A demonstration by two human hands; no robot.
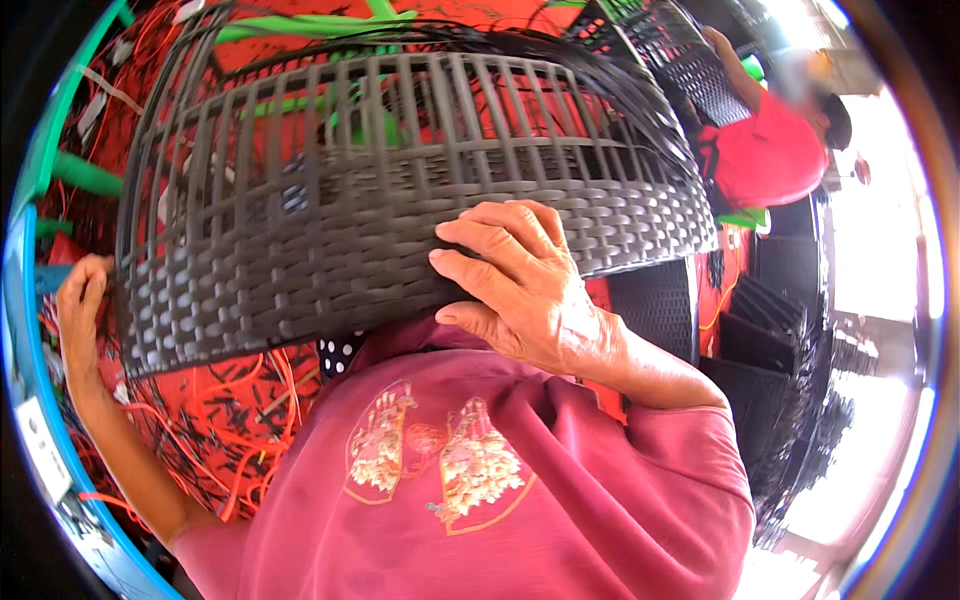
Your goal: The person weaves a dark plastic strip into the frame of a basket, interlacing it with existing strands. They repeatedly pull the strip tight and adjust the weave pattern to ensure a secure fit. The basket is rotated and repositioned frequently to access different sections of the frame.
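Note:
A dark, half-woven rattan-style panel (300, 270) lies across in front of me. Its near part is a tight weave of flat plastic strips; its far part shows bare upright strips (430, 100) with gaps. My right hand (530, 285) rests on the weave right of the middle, fingers bent over it and thumb by the near edge. Beside the panel's left end is my left hand (82, 305), its fingers curled together; whatever they may hold is not visible. Long loose black strips (600, 70) trail over the panel's far right side.
Green supports (320, 27) stand beyond the panel. Orange hoses (240, 470) and black scraps lie on the red floor (215, 400). A blue edge (50, 440) runs along the left. At the far right a person in red (770, 150) handles another woven piece (700, 75); stacked dark panels (760, 350) stand nearer.

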